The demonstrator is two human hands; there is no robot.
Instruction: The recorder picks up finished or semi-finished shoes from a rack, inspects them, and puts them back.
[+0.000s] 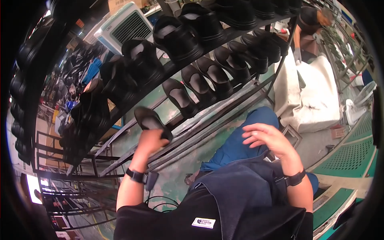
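Observation:
My left hand (151, 141) is closed round the heel end of a black shoe (147, 119), whose toe points up toward the rack. That shoe is at the left end of a lower row of black shoes (179, 96) on a dark metal rack (176, 68). Whether it rests on the rack's bars I cannot tell. On the right, above my blue-trousered leg, my right hand (266, 139) hangs in the air with its fingers apart and nothing in it. Larger black shoes (176, 38) line the tier above.
A white air cooler (126, 28) stands behind the rack. At the far right, a gloved person (310, 24) bends over beside a white cloth-covered bin (316, 92). Green perforated panels (348, 160) lie to my right. More metal racks (80, 196) stand at the lower left.

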